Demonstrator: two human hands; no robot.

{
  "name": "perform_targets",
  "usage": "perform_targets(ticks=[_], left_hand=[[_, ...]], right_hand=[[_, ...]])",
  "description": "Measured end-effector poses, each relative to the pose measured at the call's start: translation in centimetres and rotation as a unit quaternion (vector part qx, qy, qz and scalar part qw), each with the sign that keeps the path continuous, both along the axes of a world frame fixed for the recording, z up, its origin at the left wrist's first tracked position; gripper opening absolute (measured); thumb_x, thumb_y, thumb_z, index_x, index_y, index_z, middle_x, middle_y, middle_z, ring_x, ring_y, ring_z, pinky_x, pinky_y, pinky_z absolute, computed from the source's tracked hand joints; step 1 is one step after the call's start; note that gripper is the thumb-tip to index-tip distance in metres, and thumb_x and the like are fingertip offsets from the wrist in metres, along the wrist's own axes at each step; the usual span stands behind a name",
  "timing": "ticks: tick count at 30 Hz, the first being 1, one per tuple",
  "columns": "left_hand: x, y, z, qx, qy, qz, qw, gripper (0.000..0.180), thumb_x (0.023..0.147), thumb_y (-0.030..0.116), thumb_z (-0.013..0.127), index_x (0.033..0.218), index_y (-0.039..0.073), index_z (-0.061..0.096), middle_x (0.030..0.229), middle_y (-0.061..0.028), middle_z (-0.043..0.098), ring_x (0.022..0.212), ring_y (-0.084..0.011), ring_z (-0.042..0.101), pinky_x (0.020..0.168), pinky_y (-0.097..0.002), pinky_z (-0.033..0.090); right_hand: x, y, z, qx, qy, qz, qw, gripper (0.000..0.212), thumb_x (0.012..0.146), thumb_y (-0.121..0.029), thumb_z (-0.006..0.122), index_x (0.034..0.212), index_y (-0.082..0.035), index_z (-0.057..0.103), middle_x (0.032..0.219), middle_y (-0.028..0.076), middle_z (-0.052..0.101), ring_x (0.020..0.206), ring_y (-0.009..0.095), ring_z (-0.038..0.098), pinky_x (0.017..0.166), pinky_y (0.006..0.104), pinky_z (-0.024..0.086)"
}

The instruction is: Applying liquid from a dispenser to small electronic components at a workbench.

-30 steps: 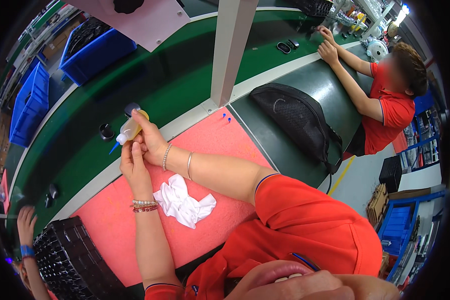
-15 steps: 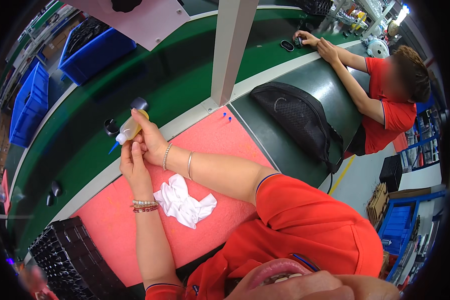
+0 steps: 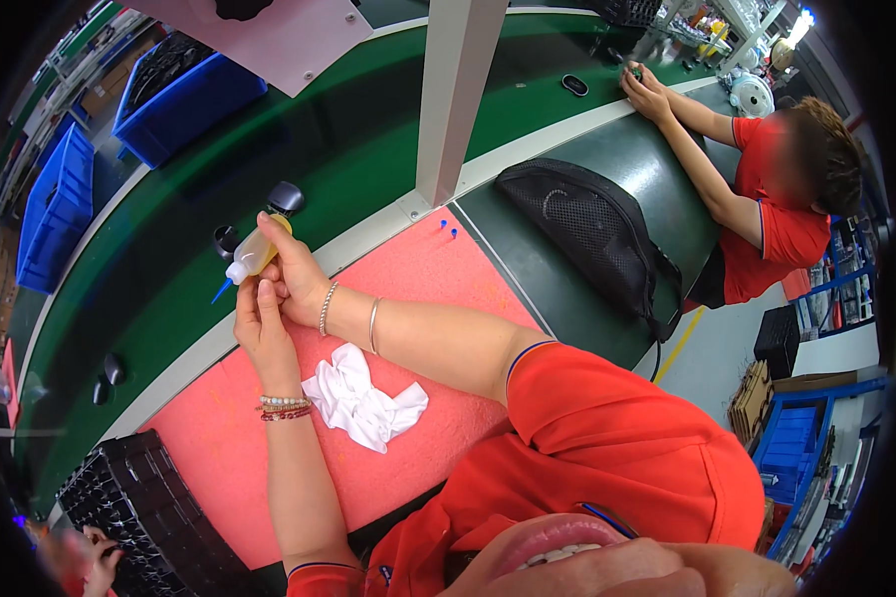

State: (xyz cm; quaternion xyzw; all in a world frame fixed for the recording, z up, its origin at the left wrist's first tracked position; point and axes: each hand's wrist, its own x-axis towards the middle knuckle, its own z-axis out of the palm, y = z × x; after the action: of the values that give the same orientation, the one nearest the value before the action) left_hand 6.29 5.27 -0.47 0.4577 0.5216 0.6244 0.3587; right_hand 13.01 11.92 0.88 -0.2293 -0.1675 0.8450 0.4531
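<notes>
My right hand (image 3: 304, 277) is wrapped round a small squeeze bottle (image 3: 259, 249) of yellowish liquid with a white neck and a thin blue nozzle. The bottle is tilted, nozzle down and left, over the near edge of the green conveyor belt (image 3: 184, 239). Just below the neck, my left hand (image 3: 262, 328) has its thumb and fingers pressed together; anything between them is hidden. Beyond the bottle lie a dark rounded casing (image 3: 286, 197) and a black ring-like part (image 3: 226, 241). A crumpled white cloth (image 3: 363, 403) rests on the pink mat (image 3: 448, 328) beside my forearms.
Two tiny blue caps (image 3: 449, 230) sit at the mat's far corner, near a white post (image 3: 453, 109). A black mesh bag (image 3: 587, 229) lies to the right. A black crate (image 3: 159, 517) stands at left, blue bins (image 3: 184, 109) beyond the belt. A co-worker (image 3: 777, 209) sits at right.
The dark parts on the belt have shifted slightly up and to the right. My hands keep nearly the same pose. The co-worker's hands have drawn together, and another person's hand shows at lower left.
</notes>
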Motion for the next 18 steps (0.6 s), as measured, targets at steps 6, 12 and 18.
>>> perform_targets(ticks=[6, 12, 18], left_hand=[[0.5, 0.0, 0.4, 0.006, 0.015, -0.003, 1.0, 0.038, 0.093, 0.02, 0.046, 0.122, -0.005, 0.045, 0.107, -0.0074, 0.056, 0.093, -0.0107, 0.053, 0.082, -0.0241, 0.045], [-0.5, -0.3, -0.4, 0.002, 0.009, -0.01, 1.0, 0.039, 0.093, 0.021, 0.046, 0.122, -0.006, 0.044, 0.106, -0.0073, 0.056, 0.091, -0.0114, 0.055, 0.08, -0.0245, 0.045], [0.2, 0.0, -0.1, 0.009, 0.002, -0.001, 1.0, 0.037, 0.093, 0.021, 0.047, 0.12, -0.005, 0.047, 0.105, -0.0064, 0.057, 0.09, -0.0108, 0.054, 0.08, -0.0243, 0.044]], right_hand=[[0.2, 0.4, -0.1, 0.007, 0.02, -0.024, 0.999, 0.045, 0.078, -0.053, 0.058, 0.061, -0.014, 0.045, 0.045, -0.006, 0.032, 0.035, 0.006, 0.025, 0.035, 0.0203, 0.019], [-0.2, -0.3, -0.3, -0.022, 0.044, 0.006, 0.999, 0.043, 0.079, -0.053, 0.057, 0.062, -0.014, 0.046, 0.046, -0.006, 0.032, 0.034, 0.006, 0.025, 0.033, 0.0205, 0.018], [0.2, 0.1, -0.2, -0.015, 0.05, 0.001, 0.999, 0.044, 0.078, -0.053, 0.058, 0.063, -0.013, 0.046, 0.047, -0.005, 0.032, 0.036, 0.006, 0.024, 0.035, 0.0212, 0.018]])
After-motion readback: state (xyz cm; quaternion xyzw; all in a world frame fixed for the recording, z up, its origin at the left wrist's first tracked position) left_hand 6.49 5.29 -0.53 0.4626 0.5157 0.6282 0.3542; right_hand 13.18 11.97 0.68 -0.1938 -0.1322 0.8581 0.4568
